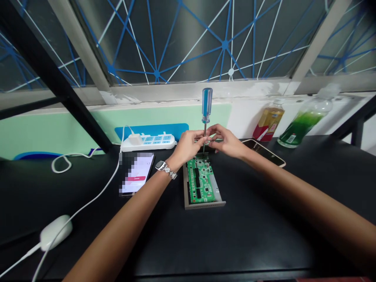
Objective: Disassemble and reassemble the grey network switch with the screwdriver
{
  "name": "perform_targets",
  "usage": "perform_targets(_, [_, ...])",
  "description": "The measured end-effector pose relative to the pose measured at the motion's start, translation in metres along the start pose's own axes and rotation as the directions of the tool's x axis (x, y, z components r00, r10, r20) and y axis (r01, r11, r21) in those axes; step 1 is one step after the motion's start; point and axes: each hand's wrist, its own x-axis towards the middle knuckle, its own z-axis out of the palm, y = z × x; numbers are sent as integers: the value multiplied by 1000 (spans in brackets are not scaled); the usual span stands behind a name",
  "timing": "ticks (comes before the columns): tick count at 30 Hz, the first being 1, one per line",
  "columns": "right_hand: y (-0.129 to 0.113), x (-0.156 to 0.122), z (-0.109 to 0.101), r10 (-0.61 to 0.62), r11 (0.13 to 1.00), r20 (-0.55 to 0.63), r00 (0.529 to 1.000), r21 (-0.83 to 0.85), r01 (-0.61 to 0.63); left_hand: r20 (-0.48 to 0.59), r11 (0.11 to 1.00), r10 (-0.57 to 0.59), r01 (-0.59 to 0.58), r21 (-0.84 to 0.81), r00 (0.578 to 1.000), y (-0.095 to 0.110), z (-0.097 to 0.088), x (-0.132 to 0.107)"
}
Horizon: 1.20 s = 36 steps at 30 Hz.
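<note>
A screwdriver with a clear blue handle (pixel 207 105) stands upright, its thin steel shaft running down to the front of a green circuit board (pixel 201 180). My left hand (pixel 188 147) pinches the shaft from one side, and a metal-link wristwatch (pixel 164 168) sits on that wrist. From the other side, the fingertips of my right hand (pixel 225 141) close on the shaft too. The board lies in an open grey metal casing (pixel 204 205). My fingers hide the tip of the shaft's contact point.
On the black desk lie a white power strip (pixel 148 143), a phone with a pixelated screen (pixel 136 174), and a second phone (pixel 264 152). Two plastic bottles (pixel 268 119) (pixel 305 117) stand at the back right. A white cable leads to a white oval adapter (pixel 55 232).
</note>
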Motion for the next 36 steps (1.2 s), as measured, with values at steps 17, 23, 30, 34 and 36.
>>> perform_targets(17, [-22, 10, 3, -180, 981, -303, 936, -121, 149, -122, 998, -38, 42, 36, 992, -5, 10, -5])
perform_targets(23, [-22, 8, -1, -126, 987, -121, 985, -115, 113, -2, 999, -9, 10, 52, 1000, -6, 9, -6])
perform_targets(30, [-21, 7, 2, -115, 988, -161, 980, -122, 95, -94, 990, -45, 57, 127, 995, -12, 14, -8])
perform_targets(34, [-20, 7, 0, -114, 991, -93, 989, -85, 106, 53, 999, -24, 22, 35, 998, -11, 7, -8])
perform_targets(36, [-22, 6, -1, -90, 995, -105, 990, -53, 85, 70, 999, -41, 39, 23, 997, -11, -1, -8])
